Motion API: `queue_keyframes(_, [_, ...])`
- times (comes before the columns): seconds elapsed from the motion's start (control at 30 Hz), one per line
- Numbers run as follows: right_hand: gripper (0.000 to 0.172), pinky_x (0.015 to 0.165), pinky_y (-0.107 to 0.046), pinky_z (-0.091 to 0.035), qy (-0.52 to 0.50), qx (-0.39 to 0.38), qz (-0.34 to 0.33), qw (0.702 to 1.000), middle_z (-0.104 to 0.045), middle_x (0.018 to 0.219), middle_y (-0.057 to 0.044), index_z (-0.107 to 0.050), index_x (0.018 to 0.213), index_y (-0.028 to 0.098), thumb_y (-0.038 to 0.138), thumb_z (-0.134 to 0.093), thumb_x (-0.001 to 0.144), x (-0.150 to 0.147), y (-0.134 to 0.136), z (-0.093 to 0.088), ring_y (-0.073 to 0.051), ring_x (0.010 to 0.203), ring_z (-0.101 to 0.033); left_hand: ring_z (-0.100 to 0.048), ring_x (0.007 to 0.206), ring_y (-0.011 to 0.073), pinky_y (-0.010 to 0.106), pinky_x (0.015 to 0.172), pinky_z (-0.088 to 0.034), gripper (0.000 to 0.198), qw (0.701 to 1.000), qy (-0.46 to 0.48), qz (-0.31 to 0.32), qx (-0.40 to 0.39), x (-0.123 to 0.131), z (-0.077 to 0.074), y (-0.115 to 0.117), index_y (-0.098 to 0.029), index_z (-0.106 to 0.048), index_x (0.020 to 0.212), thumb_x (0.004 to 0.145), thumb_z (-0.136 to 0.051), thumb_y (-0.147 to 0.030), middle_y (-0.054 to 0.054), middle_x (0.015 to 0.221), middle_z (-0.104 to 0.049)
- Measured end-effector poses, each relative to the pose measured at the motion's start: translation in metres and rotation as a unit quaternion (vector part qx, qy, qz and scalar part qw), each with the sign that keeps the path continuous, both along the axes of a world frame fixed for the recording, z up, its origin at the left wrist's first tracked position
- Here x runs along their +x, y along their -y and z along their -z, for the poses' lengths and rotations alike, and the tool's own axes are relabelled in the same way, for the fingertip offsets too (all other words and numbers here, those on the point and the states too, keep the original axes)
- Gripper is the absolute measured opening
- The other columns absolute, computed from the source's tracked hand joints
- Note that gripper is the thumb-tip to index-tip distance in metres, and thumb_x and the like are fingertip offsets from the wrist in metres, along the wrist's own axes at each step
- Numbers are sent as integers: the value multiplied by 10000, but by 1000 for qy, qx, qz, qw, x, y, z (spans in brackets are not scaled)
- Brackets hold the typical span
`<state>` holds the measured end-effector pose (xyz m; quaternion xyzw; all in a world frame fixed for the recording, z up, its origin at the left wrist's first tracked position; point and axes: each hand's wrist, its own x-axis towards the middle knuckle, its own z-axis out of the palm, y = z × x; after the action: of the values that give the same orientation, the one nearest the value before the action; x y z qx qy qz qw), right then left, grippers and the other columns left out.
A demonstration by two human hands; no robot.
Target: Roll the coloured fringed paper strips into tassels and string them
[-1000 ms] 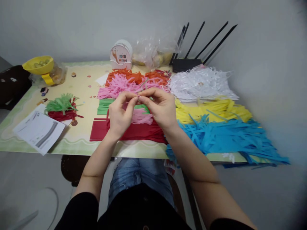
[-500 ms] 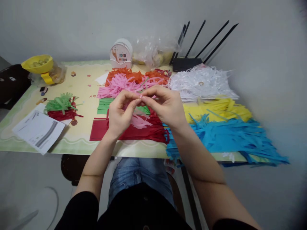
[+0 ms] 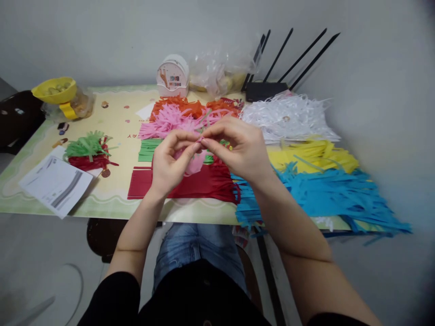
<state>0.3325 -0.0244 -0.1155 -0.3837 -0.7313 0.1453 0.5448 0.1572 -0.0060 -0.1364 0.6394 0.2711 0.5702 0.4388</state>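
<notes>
Between the fingertips of my left hand [image 3: 173,158] and my right hand [image 3: 238,142] is the pinched top of a pink paper tassel [image 3: 195,165], whose strips hang down. Both hands are closed at the tips and touch each other there. Under them lie fringed red paper [image 3: 200,184] and green paper [image 3: 148,150], partly hidden by my left hand. Just beyond is a pile of fringed pink paper [image 3: 166,121], with orange fringed paper [image 3: 180,106] behind it. Beside my right forearm are yellow fringed paper [image 3: 316,155] and blue fringed paper [image 3: 322,192].
White fringed paper [image 3: 288,118] lies before a black router [image 3: 265,91] with tall antennas. A round-topped white box [image 3: 172,76] and a clear plastic bag [image 3: 217,77] stand at the wall. At left are green and red tassels [image 3: 86,147], a printed sheet [image 3: 56,185] and a yellow bowl [image 3: 54,90].
My right hand has turned slightly and shifted a little to the right, its fingertips still at the pinch. The hanging pink strips have swung closer together, to the left.
</notes>
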Motion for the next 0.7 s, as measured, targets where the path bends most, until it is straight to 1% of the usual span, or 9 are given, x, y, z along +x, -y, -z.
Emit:
queue_keyframes(0.07, [103,759,-326,-507,7,6,3,1000,-698,834,-23,-741,843,249,300,-713,927,0,0,0,-170,789,-615,-754,753,151,274,733,-617,379,1000,18,11,-22,2,-1,0,-199,-674,898,834,-839,-534,19,818,-742])
queue_keyframes(0.13, [107,763,-327,-511,9,4,-7,1000,-693,829,-23,-739,847,246,305,-708,930,0,0,-1,-172,791,-613,-753,775,153,278,756,-621,379,1000,20,-15,-8,3,-1,1,-200,-682,884,826,-845,-537,25,837,-745])
queue_keyframes(0.2, [109,759,-323,-513,7,-1,-19,1000,-700,831,-21,-750,862,245,316,-712,936,1,0,-1,-168,785,-621,-751,799,149,280,780,-623,335,999,6,-39,30,2,0,2,-200,-698,890,862,-821,-510,30,875,-749])
queue_keyframes(0.3, [110,771,-321,-522,8,13,-18,1000,-721,841,-19,-776,876,251,317,-719,943,3,0,-1,-163,788,-642,-738,776,136,271,757,-609,216,993,-17,-52,102,1,4,2,-203,-719,909,933,-769,-413,19,858,-744])
queue_keyframes(0.37, [114,777,-322,-533,16,25,-17,999,-734,850,-17,-788,885,252,323,-722,945,5,1,0,-162,794,-656,-733,791,132,268,766,-595,149,983,-35,-79,164,0,8,2,-206,-728,916,951,-750,-349,12,851,-747])
queue_keyframes(0.43, [110,772,-325,-547,27,35,-23,999,-750,864,-19,-797,902,246,325,-729,940,8,1,-1,-163,795,-672,-732,808,129,264,776,-588,111,974,-47,-92,203,-1,10,2,-206,-725,925,960,-735,-311,8,857,-749])
queue_keyframes(0.5, [105,770,-328,-561,38,45,-26,998,-767,878,-27,-807,930,238,303,-725,939,11,3,-3,-166,797,-689,-745,818,127,258,782,-595,101,977,-43,-75,193,0,10,2,-203,-704,938,973,-716,-297,5,870,-748])
queue_keyframes(0.6, [121,763,-325,-569,64,58,-5,996,-782,884,-36,-811,951,230,262,-695,950,15,5,-8,-166,792,-707,-769,819,128,251,794,-610,129,987,-32,-40,152,1,9,2,-193,-672,931,971,-719,-306,4,873,-747])
queue_keyframes(0.7, [129,749,-317,-564,109,81,2,991,-783,868,-34,-802,931,224,245,-677,957,18,6,-15,-165,785,-711,-769,815,133,255,790,-616,157,989,-36,-37,141,0,7,2,-188,-676,920,953,-742,-327,9,864,-749])
